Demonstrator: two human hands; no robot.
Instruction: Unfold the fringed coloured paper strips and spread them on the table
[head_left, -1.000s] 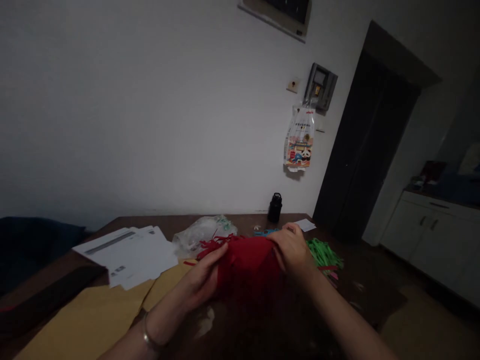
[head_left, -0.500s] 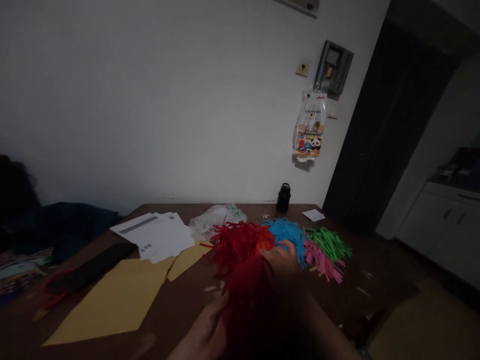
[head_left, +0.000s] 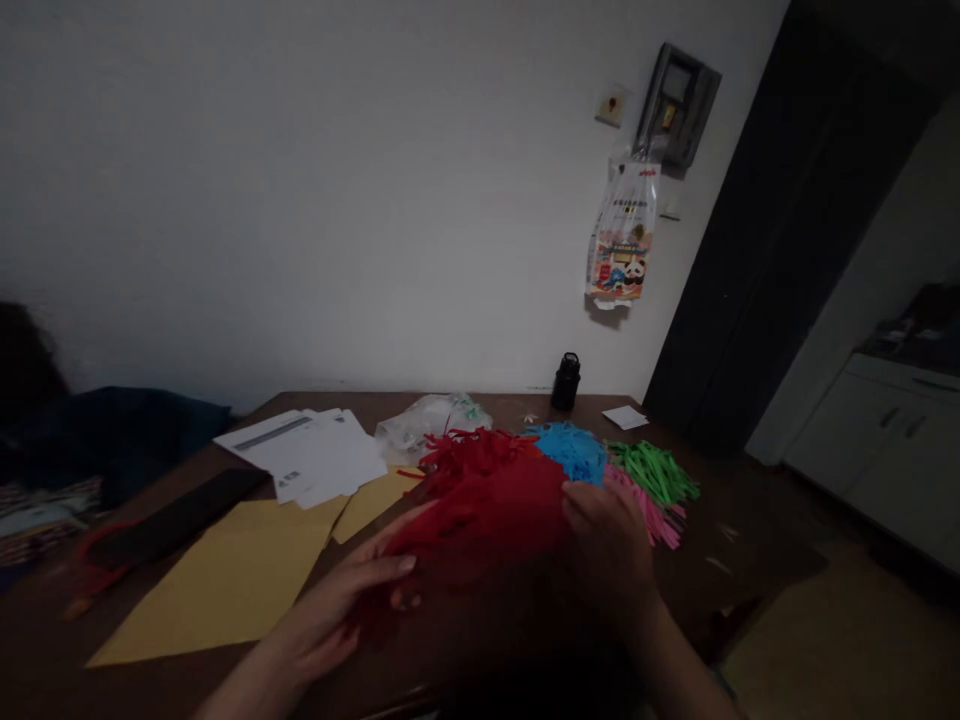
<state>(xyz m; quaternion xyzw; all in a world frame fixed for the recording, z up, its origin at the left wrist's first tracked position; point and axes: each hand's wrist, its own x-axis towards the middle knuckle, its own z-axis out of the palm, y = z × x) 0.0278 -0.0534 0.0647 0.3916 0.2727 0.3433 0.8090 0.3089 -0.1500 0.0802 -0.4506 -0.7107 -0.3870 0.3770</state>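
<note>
A sheet of red paper [head_left: 517, 505] with strips cut along its edges is stretched between my hands above the brown table. My left hand [head_left: 367, 575] supports its left side, with the thumb at the front and fingers curled partly behind the loose strips. At the right edge, my right hand [head_left: 611, 530] pinches the paper, its fingertips partly hidden. Just behind lies a heap of red paper strips [head_left: 472, 450]. Blue strips [head_left: 570, 455], pink strips [head_left: 652, 510] and green strips [head_left: 656, 470] are piled beyond my right hand.
Yellow paper [head_left: 232, 580], white printed sheets [head_left: 307, 455] and a long black object [head_left: 180, 515] with a red loop near it lie to the left. At the back are a crumpled clear plastic bag [head_left: 424, 425], a black bottle [head_left: 566, 382] and a white card [head_left: 625, 417].
The red paper has been lifted and spread out wide. My left hand has moved left and up, and my right hand has shifted a little right. The view has tilted slightly downward.
</note>
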